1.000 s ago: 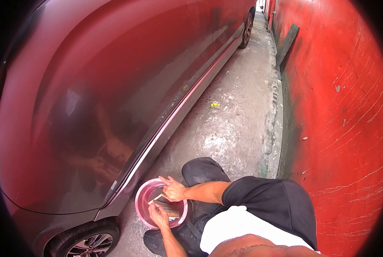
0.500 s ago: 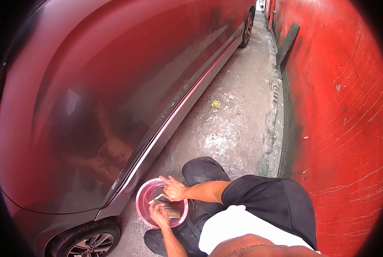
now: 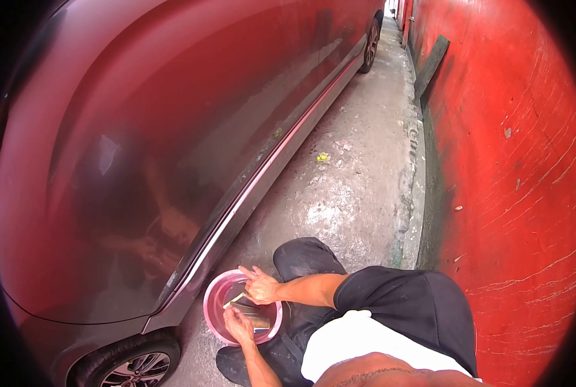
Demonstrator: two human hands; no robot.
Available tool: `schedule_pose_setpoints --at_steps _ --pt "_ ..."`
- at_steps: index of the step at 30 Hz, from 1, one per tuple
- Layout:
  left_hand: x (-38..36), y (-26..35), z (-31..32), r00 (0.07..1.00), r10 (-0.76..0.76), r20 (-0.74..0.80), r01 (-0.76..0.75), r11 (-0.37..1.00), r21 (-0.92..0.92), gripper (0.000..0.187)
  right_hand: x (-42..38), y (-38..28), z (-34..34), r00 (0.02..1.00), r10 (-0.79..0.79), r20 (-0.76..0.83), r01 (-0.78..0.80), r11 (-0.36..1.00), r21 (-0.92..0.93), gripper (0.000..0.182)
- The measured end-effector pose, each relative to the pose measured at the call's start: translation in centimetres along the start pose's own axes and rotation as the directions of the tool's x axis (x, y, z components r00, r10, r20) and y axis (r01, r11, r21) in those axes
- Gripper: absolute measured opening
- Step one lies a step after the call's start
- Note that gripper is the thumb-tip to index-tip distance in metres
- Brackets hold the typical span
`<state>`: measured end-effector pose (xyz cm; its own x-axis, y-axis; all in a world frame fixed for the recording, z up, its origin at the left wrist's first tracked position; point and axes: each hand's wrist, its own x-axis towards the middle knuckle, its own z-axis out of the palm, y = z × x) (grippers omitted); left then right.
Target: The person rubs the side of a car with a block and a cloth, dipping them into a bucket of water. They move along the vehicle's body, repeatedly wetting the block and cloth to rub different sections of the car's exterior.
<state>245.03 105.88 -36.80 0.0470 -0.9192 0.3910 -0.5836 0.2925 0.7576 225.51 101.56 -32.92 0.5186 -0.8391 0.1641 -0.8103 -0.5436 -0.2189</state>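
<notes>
A pink bucket [image 3: 211,320] stands on the ground between my knees and the car. My left hand [image 3: 239,324] reaches over its near rim, with fingers pinched on a thin pale-edged piece [image 3: 233,301] whose kind I cannot make out. From above, my right hand [image 3: 261,287] holds the other end of this piece; a couple of its fingers stretch towards the bucket's rim. Below both hands, inside the bucket, a shiny grey-brown surface [image 3: 254,316] shows, partly covered by my left hand.
A dark red car [image 3: 191,129] stands close on the left, its wheel [image 3: 136,364] beside the bucket. A scratched red wall [image 3: 507,161] runs along the right, with a board [image 3: 432,66] leaning on it. Wet concrete [image 3: 339,187] with a yellow scrap [image 3: 322,157] lies between.
My left fingers have shifted slightly over the bucket. My right hand and the bucket stay nearly where they were.
</notes>
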Motion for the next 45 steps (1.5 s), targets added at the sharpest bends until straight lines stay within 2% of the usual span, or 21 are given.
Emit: schedule_pose_setpoints --at_steps 1,5,7,8,10,11,13,14,16,17,19,20,22,26,28,32,34,37,40,43,45 --pt "-0.3 -1.5 0.3 1.0 -0.017 0.007 0.018 0.986 -0.163 0.017 0.0 0.0 -0.1 1.0 -0.002 0.006 0.002 1.0 -0.004 0.044" --pt "-0.6 -2.2 0.5 0.997 -0.058 0.044 0.066 0.973 -0.222 0.02 0.0 0.0 0.0 1.0 0.009 0.005 -0.009 1.0 0.006 0.044" --pt "-0.6 -2.8 0.8 0.998 -0.06 0.024 0.064 0.932 -0.357 0.018 0.0 0.0 -0.1 1.0 0.014 0.002 -0.014 1.0 0.007 0.044" --pt "-0.5 -2.4 0.6 0.998 -0.06 0.023 0.065 0.932 -0.357 0.018 0.0 -0.1 0.0 1.0 0.014 0.002 -0.014 1.0 0.007 0.044" --pt "-0.5 -1.5 0.1 0.983 -0.17 0.075 0.183 0.955 -0.231 0.017 0.0 0.0 0.1 1.0 0.014 -0.01 -0.014 1.0 0.007 0.044" --pt "-0.5 -0.9 -0.1 0.983 -0.171 0.075 0.184 0.955 -0.232 0.017 0.0 0.0 0.0 1.0 0.013 -0.01 -0.013 1.0 0.006 0.044" --pt "-0.6 0.4 -0.2 0.999 0.024 0.038 -0.028 0.996 0.088 0.022 0.0 0.0 -0.2 1.0 0.009 0.0 -0.009 1.0 0.014 0.044" --pt "-0.4 1.5 -0.5 0.999 0.024 0.038 -0.027 0.996 0.088 0.022 0.0 0.0 -0.1 1.0 0.009 0.0 -0.009 1.0 0.014 0.044" --pt "0.1 4.0 -1.0 0.982 -0.172 0.074 0.173 0.985 -0.015 0.029 0.0 0.0 0.1 1.0 0.01 -0.001 -0.01 1.0 0.007 0.044" --pt "0.2 4.5 -1.0 0.982 -0.172 0.074 0.174 0.985 -0.015 0.029 0.0 0.0 0.2 1.0 0.01 0.0 -0.01 1.0 0.006 0.044" --pt "0.3 5.1 -1.0 0.971 -0.233 0.047 0.238 0.955 -0.178 0.024 0.0 0.0 0.2 1.0 0.017 0.012 -0.017 1.0 0.018 0.043" --pt "0.3 4.6 -0.9 0.971 -0.233 0.047 0.238 0.955 -0.178 0.024 0.0 0.0 0.2 1.0 0.017 0.012 -0.017 1.0 0.018 0.043" --pt "0.3 3.6 -0.8 0.996 -0.084 -0.008 0.084 0.996 -0.003 0.025 0.0 0.0 0.1 1.0 0.01 0.016 -0.01 1.0 0.007 0.043" --pt "0.8 5.1 -0.9 0.982 -0.181 -0.056 0.18 0.983 -0.027 0.022 0.0 0.0 0.3 1.0 0.012 0.008 -0.013 1.0 0.014 0.042" --pt "0.8 5.2 -1.0 0.971 -0.233 -0.044 0.231 0.971 -0.059 0.013 0.0 0.1 0.5 1.0 0.001 -0.018 -0.001 1.0 0.012 0.042" --pt "0.8 6.3 -1.4 0.972 -0.235 0.007 0.234 0.967 -0.104 0.008 0.0 0.1 0.4 1.0 0.001 -0.029 -0.001 1.0 0.002 0.042" --pt "0.7 5.6 -1.3 0.996 -0.093 0.005 0.093 0.995 -0.032 0.008 0.0 0.0 0.3 1.0 0.002 -0.016 -0.002 1.0 -0.004 0.043" --pt "0.8 6.8 -1.6 0.979 -0.199 0.037 0.201 0.978 -0.06 0.007 0.0 0.2 0.6 1.0 0.003 -0.022 -0.002 1.0 0.022 0.043" --pt "0.5 5.1 -1.4 0.991 -0.125 0.039 0.123 0.99 0.066 0.007 -0.1 0.1 0.3 1.0 0.006 -0.031 -0.006 1.0 0.022 0.044" --pt "0.5 5.1 -1.4 0.977 -0.207 0.058 0.202 0.976 0.076 0.01 0.0 0.1 0.7 0.999 0.007 -0.031 -0.007 1.0 0.015 0.044" --pt "0.4 4.9 -1.4 0.979 -0.197 0.059 0.192 0.979 0.073 0.014 0.0 0.0 0.5 1.0 0.009 -0.02 -0.009 1.0 0.017 0.044"
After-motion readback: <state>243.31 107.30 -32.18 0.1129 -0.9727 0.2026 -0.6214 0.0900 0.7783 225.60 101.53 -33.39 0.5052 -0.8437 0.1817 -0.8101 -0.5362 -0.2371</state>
